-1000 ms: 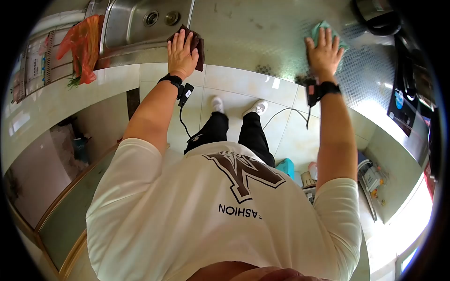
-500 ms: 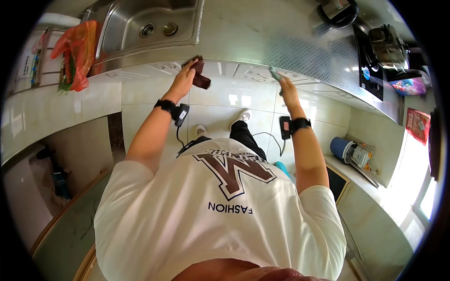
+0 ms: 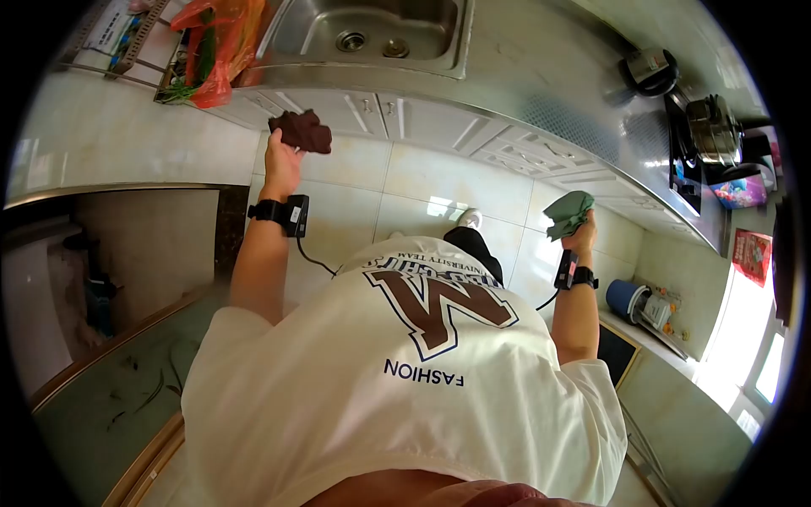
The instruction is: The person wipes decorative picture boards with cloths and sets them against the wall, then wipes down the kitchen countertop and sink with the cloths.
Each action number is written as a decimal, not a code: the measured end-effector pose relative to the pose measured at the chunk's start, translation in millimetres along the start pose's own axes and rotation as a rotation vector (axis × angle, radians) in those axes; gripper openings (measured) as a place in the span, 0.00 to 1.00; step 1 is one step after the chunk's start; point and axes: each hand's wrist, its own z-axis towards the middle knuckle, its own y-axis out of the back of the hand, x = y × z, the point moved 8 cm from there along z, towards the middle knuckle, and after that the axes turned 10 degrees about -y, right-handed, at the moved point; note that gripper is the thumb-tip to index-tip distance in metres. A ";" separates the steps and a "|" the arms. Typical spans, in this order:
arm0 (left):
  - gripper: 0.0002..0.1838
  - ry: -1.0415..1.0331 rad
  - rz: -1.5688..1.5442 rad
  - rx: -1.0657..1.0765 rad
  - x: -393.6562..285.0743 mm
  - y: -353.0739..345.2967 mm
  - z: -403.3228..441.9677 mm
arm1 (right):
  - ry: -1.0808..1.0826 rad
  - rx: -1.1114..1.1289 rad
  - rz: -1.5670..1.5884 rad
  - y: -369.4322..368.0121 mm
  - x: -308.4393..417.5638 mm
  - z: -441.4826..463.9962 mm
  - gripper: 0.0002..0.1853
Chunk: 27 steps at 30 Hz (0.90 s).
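My left hand is closed on a folded dark brown cloth, held in the air in front of the cabinet doors below the sink. Part of the cloth hides my fingertips. On the other side, my right hand grips a crumpled green cloth over the tiled floor. Both arms are spread apart, well away from each other, each with a black device strapped at the wrist.
A steel sink is set in the counter. An orange plastic bag with greens hangs at the left. Pots and a kettle stand at the right. White cabinets run below the counter.
My hands have moved farther apart, the left one to the left and the right one to the right and lower. The green cloth now shows more fully. The view has turned and shifted.
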 end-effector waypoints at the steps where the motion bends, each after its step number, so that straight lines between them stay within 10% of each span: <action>1: 0.28 -0.009 -0.001 -0.001 -17.9 -1.9 9.0 | 0.047 0.005 0.001 -24.4 5.4 -0.5 0.24; 5: 0.26 -0.232 0.172 -0.072 -41.0 -14.2 95.4 | 0.221 -0.091 -0.028 -132.2 31.4 15.8 0.23; 9: 0.20 -0.686 0.873 0.316 15.5 -99.1 190.0 | 0.429 -0.206 -0.292 -243.8 40.4 101.7 0.26; 13: 0.23 -0.853 1.562 0.630 120.3 -208.2 253.9 | 0.818 -0.236 -1.153 -370.9 20.5 283.3 0.25; 18: 0.33 -0.901 1.466 0.834 117.3 -273.3 358.9 | 1.083 -0.228 -1.503 -595.2 -7.6 285.2 0.24; 27: 0.38 -0.550 1.887 0.011 46.0 -105.4 669.4 | 1.107 -0.081 -1.745 -725.8 6.3 381.7 0.29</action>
